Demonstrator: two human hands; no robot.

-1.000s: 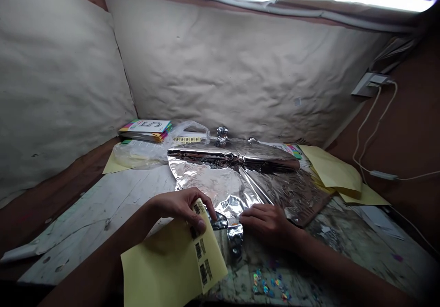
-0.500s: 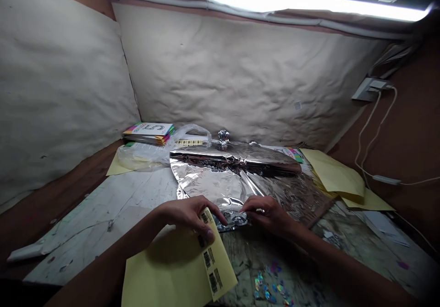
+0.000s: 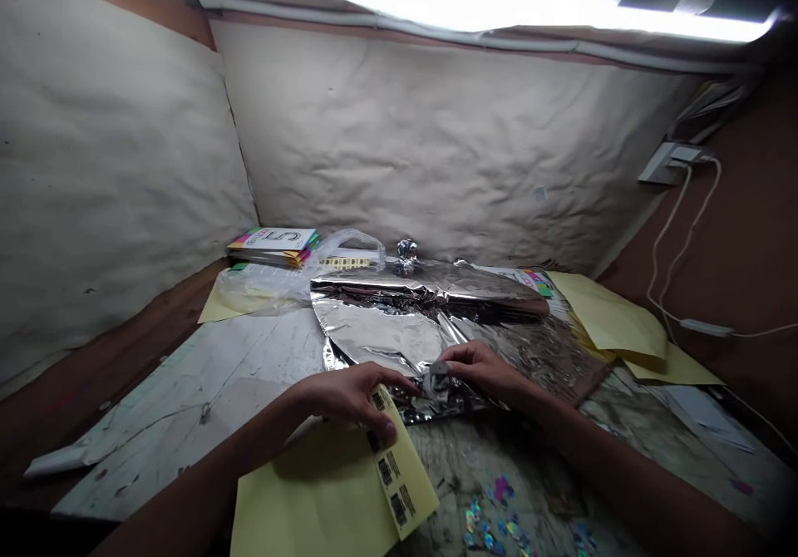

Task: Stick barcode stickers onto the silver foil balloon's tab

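A crumpled silver foil balloon (image 3: 399,324) lies flat in the middle of the table. My left hand (image 3: 352,395) pinches a yellow sheet of barcode stickers (image 3: 349,495) between thumb and fingers, and its fingertips rest on the foil's near edge. My right hand (image 3: 483,366) is closed on the small folded tail of the foil (image 3: 436,378), pinching it just above the near edge. The two hands are almost touching.
A stack of colourful packets (image 3: 274,243) and a clear plastic bag (image 3: 280,278) lie at the back left. Yellow sheets (image 3: 614,320) lie at the right. Holographic confetti (image 3: 492,524) is scattered on the near table. A white cable (image 3: 679,233) hangs from a wall socket (image 3: 670,162).
The foil tail that hung toward me has been folded up and back onto the balloon. Both hands have moved away from me with it, the left still holding the sticker sheet.
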